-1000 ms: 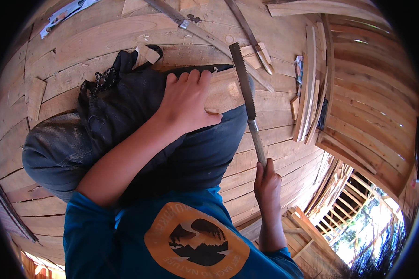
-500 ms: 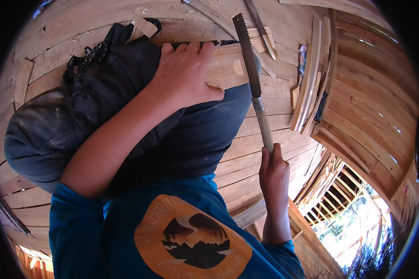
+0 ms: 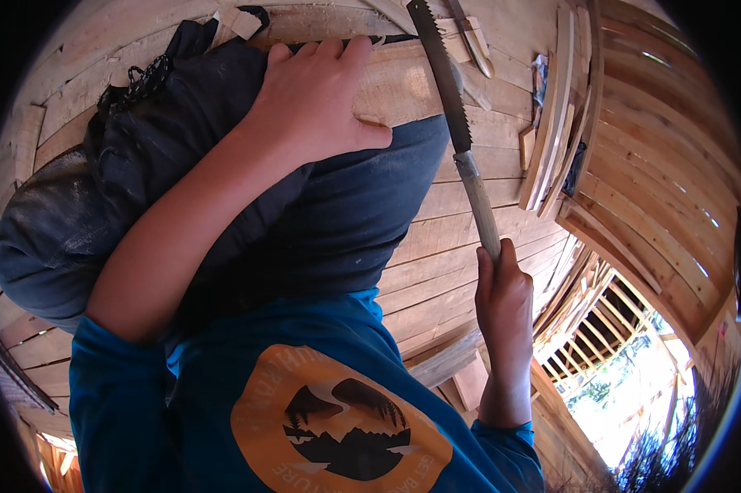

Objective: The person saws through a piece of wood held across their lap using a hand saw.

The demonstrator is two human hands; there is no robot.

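A pale wooden board (image 3: 397, 80) lies across my raised thigh in dark trousers (image 3: 370, 193). My left hand (image 3: 317, 92) grips it from above, fingers bent over the far edge and thumb along the near side. At the board's right end stands the dark toothed blade of a handsaw (image 3: 441, 76), crossing that end from far to near. My right hand (image 3: 503, 286) is wrapped round the saw's wooden handle, to the right of my knee. Whether the teeth have cut into the wood cannot be made out.
Beyond the saw, a long tool with a wooden handle (image 3: 474, 41) lies on the plank floor (image 3: 436, 246). A small wood offcut (image 3: 241, 23) rests at the far left. Several stacked planks (image 3: 558, 115) stand near a plank wall (image 3: 658, 140) on the right.
The saw has been drawn slightly back toward me, its handle and my right hand shifting right. My left hand keeps its hold on the board. The whole view has shifted a little.
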